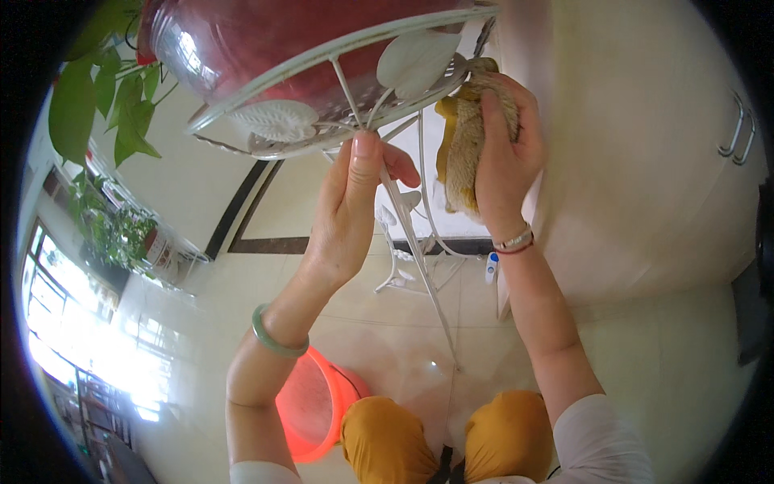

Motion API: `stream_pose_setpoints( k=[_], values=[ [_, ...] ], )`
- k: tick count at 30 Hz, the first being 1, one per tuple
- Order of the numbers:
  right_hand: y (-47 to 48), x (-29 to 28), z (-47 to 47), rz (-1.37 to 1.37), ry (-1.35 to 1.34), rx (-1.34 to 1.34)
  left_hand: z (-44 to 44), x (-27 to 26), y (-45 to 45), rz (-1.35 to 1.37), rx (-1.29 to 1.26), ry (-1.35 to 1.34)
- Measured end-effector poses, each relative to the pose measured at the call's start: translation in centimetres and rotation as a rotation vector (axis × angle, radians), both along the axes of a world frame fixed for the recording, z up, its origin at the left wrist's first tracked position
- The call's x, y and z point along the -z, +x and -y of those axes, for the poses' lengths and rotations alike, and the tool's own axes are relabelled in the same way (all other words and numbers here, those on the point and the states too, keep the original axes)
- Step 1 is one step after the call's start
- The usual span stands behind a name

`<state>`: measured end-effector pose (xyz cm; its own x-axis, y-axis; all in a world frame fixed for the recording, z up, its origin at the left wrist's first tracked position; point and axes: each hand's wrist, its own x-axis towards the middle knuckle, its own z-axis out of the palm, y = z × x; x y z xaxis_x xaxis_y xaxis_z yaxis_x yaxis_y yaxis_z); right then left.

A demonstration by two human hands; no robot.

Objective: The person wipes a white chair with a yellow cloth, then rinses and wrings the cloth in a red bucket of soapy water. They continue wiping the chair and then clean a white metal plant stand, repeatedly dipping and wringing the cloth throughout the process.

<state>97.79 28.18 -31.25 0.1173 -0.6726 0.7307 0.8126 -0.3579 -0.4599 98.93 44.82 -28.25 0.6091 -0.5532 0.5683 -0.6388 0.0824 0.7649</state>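
A white metal plant stand (404, 212) with leaf ornaments rises before me, and its round top basket holds a glossy red pot (272, 48). My left hand (354, 193) pinches the stand at the joint just below the basket, thumb on the near side and fingers behind. In my right hand (511, 145) is a bunched tan and yellow cloth (465, 157). The top of the cloth meets the right side of the basket rim; whether it presses on the metal there is hard to see. One leg of the stand slants down to the tiled floor.
An orange-red bucket (308, 405) stands on the floor beside my knees (390, 438). A pale cabinet (635, 151) with metal handles is at the right. Green leaves (75, 112) hang at the upper left. Another potted plant (160, 245) stands farther left.
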Motion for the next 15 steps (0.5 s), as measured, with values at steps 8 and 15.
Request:
stream_pose_setpoints(
  k=[8,15],
  values=[
    [0.0,-0.6,-1.8,0.112,-0.232,0.07,0.5,0.4,-0.3,-0.009,-0.114,-0.098],
    [3.4,6.5,-0.4,-0.44,0.258,-0.321,0.3,3.1,-0.4,0.256,-0.212,-0.101]
  ],
)
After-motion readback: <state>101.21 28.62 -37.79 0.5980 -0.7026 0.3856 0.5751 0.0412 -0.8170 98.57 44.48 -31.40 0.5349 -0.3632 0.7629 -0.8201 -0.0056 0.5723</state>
